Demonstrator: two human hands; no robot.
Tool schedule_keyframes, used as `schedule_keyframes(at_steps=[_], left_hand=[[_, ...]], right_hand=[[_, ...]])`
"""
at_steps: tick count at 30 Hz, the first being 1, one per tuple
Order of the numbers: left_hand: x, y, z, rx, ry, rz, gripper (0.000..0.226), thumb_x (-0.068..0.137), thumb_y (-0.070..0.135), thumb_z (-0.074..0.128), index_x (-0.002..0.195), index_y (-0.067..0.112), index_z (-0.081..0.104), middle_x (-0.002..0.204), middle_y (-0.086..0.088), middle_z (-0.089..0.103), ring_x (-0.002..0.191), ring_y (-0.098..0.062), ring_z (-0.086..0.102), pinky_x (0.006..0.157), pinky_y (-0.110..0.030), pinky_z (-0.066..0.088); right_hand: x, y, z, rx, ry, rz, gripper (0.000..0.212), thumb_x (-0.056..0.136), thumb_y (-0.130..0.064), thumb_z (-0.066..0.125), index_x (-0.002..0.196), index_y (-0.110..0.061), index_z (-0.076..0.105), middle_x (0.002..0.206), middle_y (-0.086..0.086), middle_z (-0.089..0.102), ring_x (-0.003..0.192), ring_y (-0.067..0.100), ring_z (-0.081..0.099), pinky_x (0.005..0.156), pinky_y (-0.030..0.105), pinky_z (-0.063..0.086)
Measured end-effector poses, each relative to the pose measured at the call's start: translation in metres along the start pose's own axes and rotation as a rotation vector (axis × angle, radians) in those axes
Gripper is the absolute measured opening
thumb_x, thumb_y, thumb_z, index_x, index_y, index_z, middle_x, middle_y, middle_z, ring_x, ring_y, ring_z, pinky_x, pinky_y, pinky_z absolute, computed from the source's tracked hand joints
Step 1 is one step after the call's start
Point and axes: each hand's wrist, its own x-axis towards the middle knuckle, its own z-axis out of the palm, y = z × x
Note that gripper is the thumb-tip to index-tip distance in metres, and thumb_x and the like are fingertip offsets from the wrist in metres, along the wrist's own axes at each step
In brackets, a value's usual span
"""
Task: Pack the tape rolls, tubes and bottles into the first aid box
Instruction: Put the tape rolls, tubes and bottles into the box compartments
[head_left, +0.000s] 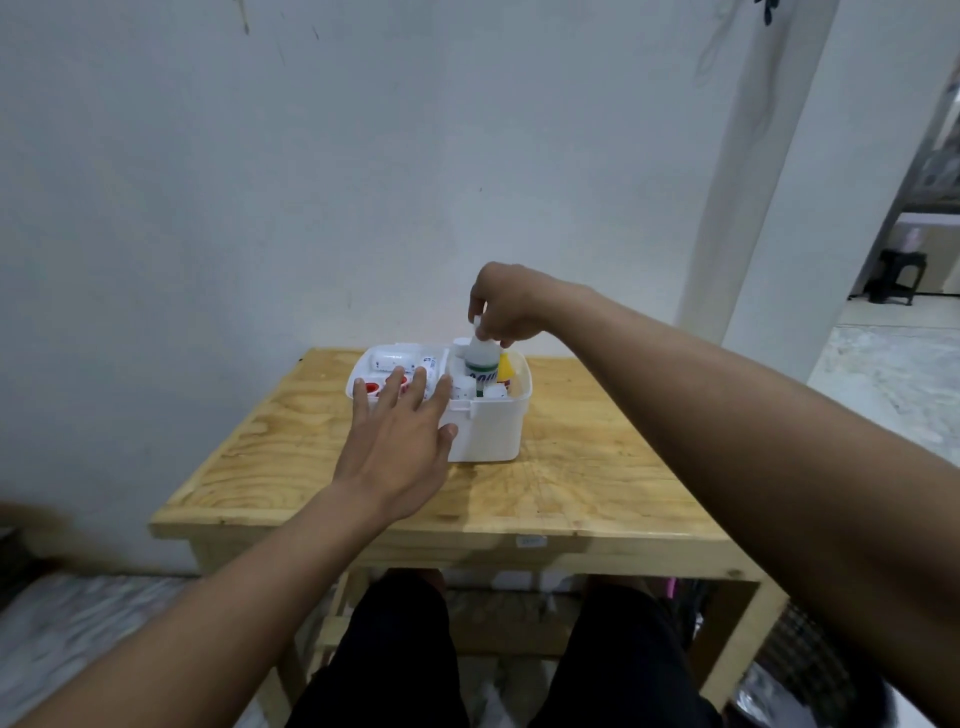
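A white first aid box (493, 431) stands open on the wooden table (597, 467). My right hand (506, 306) grips the cap of a white bottle with a green label (480, 366), upright in the box's right part. A yellow bottle (506, 366) stands just behind it, with small white bottles around. In the left part lie white tubes (395, 359) and red-cored tape rolls (371, 387). My left hand (402, 441) rests spread against the box's front left, fingers over the rim.
The table stands against a white wall. A white pillar (753, 208) rises at the right, with a doorway and a dark stool (896, 275) beyond. My knees are under the table's front edge.
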Motion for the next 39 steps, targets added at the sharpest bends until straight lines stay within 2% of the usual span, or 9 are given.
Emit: schedule_keyframes(at_steps=[4,6,13,20,24,28,30,33,39], left_hand=[[0.000,0.000,0.001,0.003,0.002,0.003,0.059,0.105,0.043,0.028,0.160,0.024,0.015,0.167,-0.006,0.015,0.155,-0.029,0.005,0.120,-0.059,0.003],[-0.001,0.000,0.001,0.000,0.006,0.003,0.060,0.105,0.042,0.029,0.160,0.024,0.016,0.167,-0.006,0.016,0.155,-0.029,0.005,0.120,-0.059,0.003],[-0.001,-0.001,0.003,0.012,0.015,0.004,0.061,0.104,0.042,0.030,0.160,0.023,0.016,0.167,-0.007,0.017,0.154,-0.029,0.006,0.119,-0.058,0.004],[-0.002,-0.001,0.003,0.017,0.014,0.009,0.060,0.104,0.039,0.031,0.160,0.022,0.016,0.166,-0.007,0.018,0.154,-0.030,0.006,0.120,-0.059,0.005],[-0.002,-0.001,0.002,0.010,0.006,0.011,0.061,0.104,0.039,0.030,0.161,0.022,0.015,0.167,-0.008,0.017,0.154,-0.030,0.006,0.120,-0.059,0.004],[-0.002,-0.002,0.001,-0.001,0.009,0.009,0.060,0.104,0.037,0.029,0.161,0.022,0.016,0.166,-0.007,0.019,0.154,-0.029,0.009,0.120,-0.059,0.005],[-0.003,-0.002,0.000,-0.027,0.019,0.005,0.058,0.104,0.034,0.028,0.160,0.022,0.020,0.165,-0.007,0.024,0.154,-0.028,0.013,0.121,-0.058,0.008],[-0.002,-0.002,-0.007,-0.108,0.071,0.000,0.058,0.100,0.031,0.026,0.157,0.021,0.031,0.160,-0.004,0.035,0.150,-0.028,0.024,0.120,-0.057,0.014],[0.030,-0.016,-0.024,-0.284,0.207,-0.042,0.053,0.100,0.027,0.030,0.149,0.017,0.047,0.147,-0.003,0.054,0.139,-0.025,0.043,0.115,-0.053,0.029]], right_hand=[[-0.001,0.004,0.013,-0.046,-0.079,0.016,0.022,0.091,-0.008,0.067,0.112,-0.004,0.072,0.091,0.007,0.076,0.075,0.018,0.075,0.066,0.028,0.061],[-0.003,0.006,0.017,-0.046,-0.111,0.023,0.022,0.091,-0.008,0.065,0.111,-0.004,0.073,0.085,0.006,0.075,0.076,0.019,0.075,0.064,0.025,0.058],[-0.001,0.007,0.021,0.011,-0.195,0.052,0.023,0.092,-0.005,0.064,0.112,0.003,0.072,0.097,0.013,0.076,0.083,0.024,0.077,0.080,0.035,0.063],[-0.001,0.004,0.018,0.043,-0.238,0.057,0.024,0.092,-0.005,0.067,0.115,0.003,0.070,0.102,0.014,0.073,0.084,0.024,0.076,0.077,0.033,0.063],[-0.005,0.004,0.017,0.046,-0.238,0.055,0.025,0.093,-0.003,0.065,0.117,-0.002,0.071,0.090,0.008,0.070,0.076,0.022,0.073,0.072,0.029,0.062],[-0.006,0.005,0.015,0.087,-0.252,0.071,0.028,0.094,0.000,0.062,0.121,-0.001,0.068,0.099,0.010,0.070,0.072,0.019,0.070,0.068,0.029,0.062],[-0.007,0.005,0.012,0.104,-0.251,0.086,0.030,0.094,0.000,0.056,0.122,-0.001,0.067,0.091,0.006,0.068,0.078,0.020,0.072,0.071,0.032,0.063],[-0.008,0.006,0.005,0.146,-0.230,0.100,0.035,0.091,0.002,0.046,0.120,0.001,0.066,0.096,0.011,0.070,0.091,0.023,0.073,0.076,0.039,0.064],[-0.001,0.018,-0.010,0.153,-0.031,0.116,0.041,0.083,-0.004,0.039,0.109,0.001,0.070,0.092,0.015,0.074,0.083,0.031,0.075,0.076,0.042,0.064]])
